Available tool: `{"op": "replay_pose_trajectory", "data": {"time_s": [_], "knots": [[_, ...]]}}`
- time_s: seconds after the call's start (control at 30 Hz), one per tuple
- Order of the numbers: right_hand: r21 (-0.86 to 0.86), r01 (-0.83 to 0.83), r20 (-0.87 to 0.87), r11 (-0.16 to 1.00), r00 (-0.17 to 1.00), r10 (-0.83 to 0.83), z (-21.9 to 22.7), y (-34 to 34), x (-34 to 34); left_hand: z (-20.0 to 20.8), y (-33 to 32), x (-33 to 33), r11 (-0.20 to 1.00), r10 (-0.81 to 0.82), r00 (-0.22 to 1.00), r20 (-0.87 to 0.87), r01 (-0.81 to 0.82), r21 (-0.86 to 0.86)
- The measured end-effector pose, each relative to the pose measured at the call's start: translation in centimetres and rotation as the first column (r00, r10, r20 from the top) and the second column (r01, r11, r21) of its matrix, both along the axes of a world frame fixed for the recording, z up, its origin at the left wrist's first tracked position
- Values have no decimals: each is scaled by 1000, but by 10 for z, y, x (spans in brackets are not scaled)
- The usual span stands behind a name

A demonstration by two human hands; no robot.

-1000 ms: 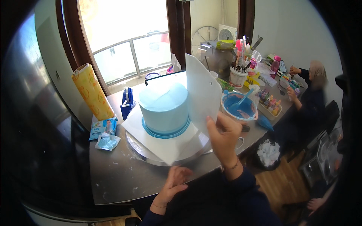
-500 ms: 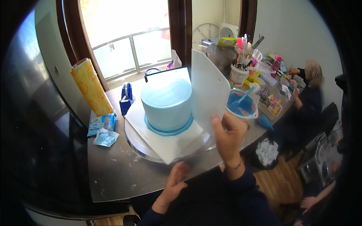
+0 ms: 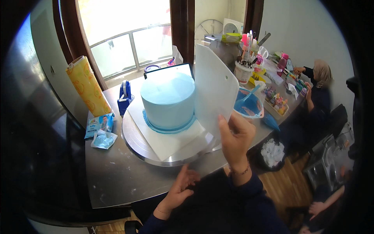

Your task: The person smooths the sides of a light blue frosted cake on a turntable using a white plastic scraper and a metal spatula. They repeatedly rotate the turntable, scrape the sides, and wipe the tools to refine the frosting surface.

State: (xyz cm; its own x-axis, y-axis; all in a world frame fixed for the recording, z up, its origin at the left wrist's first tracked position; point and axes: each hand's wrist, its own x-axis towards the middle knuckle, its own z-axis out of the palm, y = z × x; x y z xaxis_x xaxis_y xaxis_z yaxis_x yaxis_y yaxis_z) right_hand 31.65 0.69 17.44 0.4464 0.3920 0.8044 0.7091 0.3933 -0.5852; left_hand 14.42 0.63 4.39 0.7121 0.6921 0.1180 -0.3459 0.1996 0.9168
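While pinching the tall scraper [image 3: 214, 85] in the nearer right hand [image 3: 237, 138], has the cake [image 3: 167, 103] just to its left, beyond the empty, loose left hand [image 3: 178, 193] near the tabletop [image 3: 132, 183] front edge.

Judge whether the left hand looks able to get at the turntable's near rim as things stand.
Probably yes: the left hand looks empty and is close to the near rim of the turntable, with nothing visible between them. The white scraper is off to the right.

The head-worn fisheye (left one) looks down across the table [image 3: 148, 181].
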Motion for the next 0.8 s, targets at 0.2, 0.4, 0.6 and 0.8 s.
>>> {"op": "replay_pose_trajectory", "data": {"time_s": [0.2,0.4,0.6,0.8], "knots": [[-3,-6,4,1000,1000,6,0,-1,-1,8,25,-5,843,538,765,355,-473,-257],[-1,-10,-15,1000,1000,10,1,0,-4,1,0,6,999,-6,985,173,13,-36],[-8,-31,-12,999,999,31,1,0,-6,3,23,2,820,555,743,373,-415,-395],[28,-32,-12,999,999,32,-2,4,-10,3,4,7,985,160,978,133,-167,42]]}}
